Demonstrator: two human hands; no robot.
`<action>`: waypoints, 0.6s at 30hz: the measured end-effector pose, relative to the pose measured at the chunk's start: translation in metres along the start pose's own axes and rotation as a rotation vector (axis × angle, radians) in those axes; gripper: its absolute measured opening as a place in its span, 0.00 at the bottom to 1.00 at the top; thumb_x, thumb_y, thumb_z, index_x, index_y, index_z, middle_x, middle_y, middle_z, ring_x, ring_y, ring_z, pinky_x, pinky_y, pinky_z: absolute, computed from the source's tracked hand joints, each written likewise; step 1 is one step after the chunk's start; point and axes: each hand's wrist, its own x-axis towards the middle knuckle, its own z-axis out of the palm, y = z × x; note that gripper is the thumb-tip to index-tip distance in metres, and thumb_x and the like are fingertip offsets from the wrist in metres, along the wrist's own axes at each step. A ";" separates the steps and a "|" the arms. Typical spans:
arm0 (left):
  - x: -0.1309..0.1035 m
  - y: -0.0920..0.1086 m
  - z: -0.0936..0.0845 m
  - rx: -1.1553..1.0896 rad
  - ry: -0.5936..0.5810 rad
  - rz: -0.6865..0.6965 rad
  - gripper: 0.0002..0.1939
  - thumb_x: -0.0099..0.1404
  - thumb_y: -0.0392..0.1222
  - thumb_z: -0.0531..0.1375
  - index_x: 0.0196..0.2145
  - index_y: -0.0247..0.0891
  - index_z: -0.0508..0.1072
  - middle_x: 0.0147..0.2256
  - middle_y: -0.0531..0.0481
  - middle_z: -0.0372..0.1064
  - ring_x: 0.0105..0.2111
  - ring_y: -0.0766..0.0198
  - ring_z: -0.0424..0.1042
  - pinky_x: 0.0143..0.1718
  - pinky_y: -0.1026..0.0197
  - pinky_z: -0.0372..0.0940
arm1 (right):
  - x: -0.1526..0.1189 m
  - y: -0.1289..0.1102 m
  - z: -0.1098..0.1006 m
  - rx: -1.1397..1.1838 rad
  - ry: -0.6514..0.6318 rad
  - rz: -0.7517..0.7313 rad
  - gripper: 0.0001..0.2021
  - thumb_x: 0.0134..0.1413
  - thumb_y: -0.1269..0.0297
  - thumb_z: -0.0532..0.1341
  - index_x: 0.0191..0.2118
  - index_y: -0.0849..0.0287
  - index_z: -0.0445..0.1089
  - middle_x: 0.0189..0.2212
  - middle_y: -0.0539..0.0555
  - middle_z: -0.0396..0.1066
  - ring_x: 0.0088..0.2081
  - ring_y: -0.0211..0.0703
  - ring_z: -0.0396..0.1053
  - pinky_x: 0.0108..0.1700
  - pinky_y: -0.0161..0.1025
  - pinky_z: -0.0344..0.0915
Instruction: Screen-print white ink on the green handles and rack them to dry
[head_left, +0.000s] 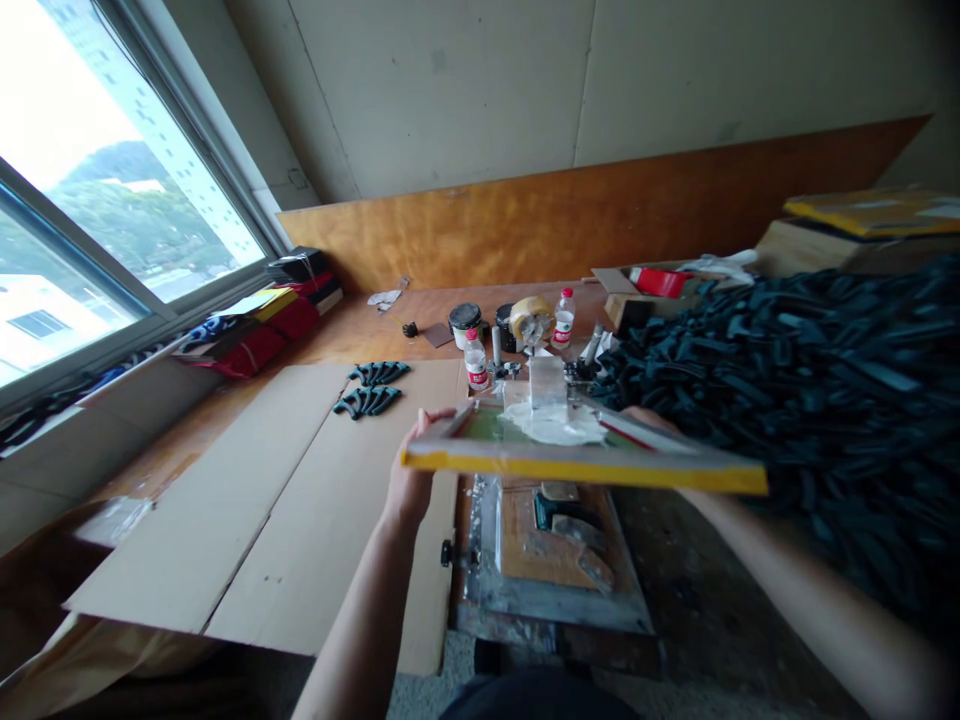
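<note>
My left hand grips the left side of a screen printing frame with yellow tape along its near edge. At the frame's right side, my right hand holds on too, its fingers mostly hidden. The frame is raised and tilted over a base plate. White ink lies on the green mesh, and a pale flat block like a squeegee stands in it. Below, a wooden jig carries a dark green curved piece.
Several dark green curved pieces lie in rows on cardboard to the left. A big heap of similar pieces fills the right. Behind the frame stand two bottles, cans and a tape roll.
</note>
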 end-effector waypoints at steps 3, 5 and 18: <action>0.026 0.024 0.015 -0.075 -0.017 0.089 0.28 0.61 0.64 0.54 0.39 0.34 0.72 0.36 0.44 0.74 0.34 0.61 0.72 0.29 0.63 0.66 | -0.045 0.003 0.043 -0.017 -0.176 -0.130 0.17 0.56 0.48 0.58 0.28 0.58 0.68 0.30 0.55 0.70 0.35 0.47 0.68 0.36 0.38 0.62; 0.029 0.025 0.023 -0.095 0.033 0.118 0.28 0.61 0.65 0.54 0.39 0.35 0.71 0.35 0.45 0.74 0.33 0.63 0.72 0.28 0.64 0.66 | -0.068 -0.009 0.066 -0.068 -0.234 -0.191 0.14 0.56 0.53 0.60 0.28 0.59 0.67 0.34 0.57 0.70 0.38 0.48 0.68 0.39 0.40 0.62; -0.076 -0.146 0.020 0.381 -0.007 -0.532 0.32 0.61 0.68 0.46 0.42 0.38 0.71 0.28 0.46 0.72 0.25 0.60 0.71 0.23 0.61 0.63 | -0.100 -0.042 0.054 0.033 -0.251 -0.329 0.09 0.61 0.71 0.51 0.36 0.56 0.69 0.38 0.53 0.70 0.44 0.43 0.65 0.47 0.39 0.61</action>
